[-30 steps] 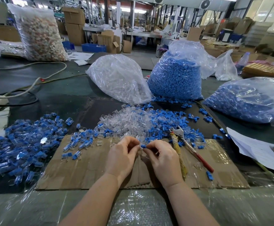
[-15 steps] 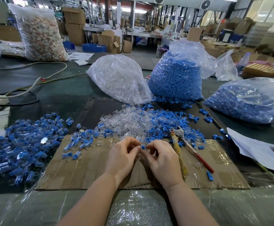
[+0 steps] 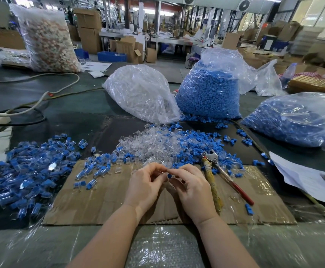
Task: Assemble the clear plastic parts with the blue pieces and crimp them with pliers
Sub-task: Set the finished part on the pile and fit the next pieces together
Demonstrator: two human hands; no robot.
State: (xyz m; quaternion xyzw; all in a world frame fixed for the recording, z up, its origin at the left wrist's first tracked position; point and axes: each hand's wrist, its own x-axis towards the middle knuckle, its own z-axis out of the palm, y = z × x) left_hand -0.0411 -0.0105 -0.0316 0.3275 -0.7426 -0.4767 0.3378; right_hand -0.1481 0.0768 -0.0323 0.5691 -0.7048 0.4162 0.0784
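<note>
A dark surface (image 3: pixel 76 120) is seen from above. Three bulk bags are kept at the back, within reach, likely as stock: a clear-parts bag (image 3: pixel 140 91) at upper centre, a blue-parts bag (image 3: pixel 208 93) beside it, another bag (image 3: pixel 293 118) at right. A finished pile (image 3: pixel 28 171) is gathered at left, apart from the loose mix (image 3: pixel 167 144) at centre. Cardboard (image 3: pixel 99 200) is laid under the hands, probably as a work mat. Pliers (image 3: pixel 216 171) are left just right of the hands, ready for crimping. At centre, a blue piece (image 3: pixel 169 176) is pinched in the right hand (image 3: pixel 192 186); the left hand (image 3: pixel 146 184) has its fingers curled around what appears to be a clear part, barely visible. No writing can be read.
</note>
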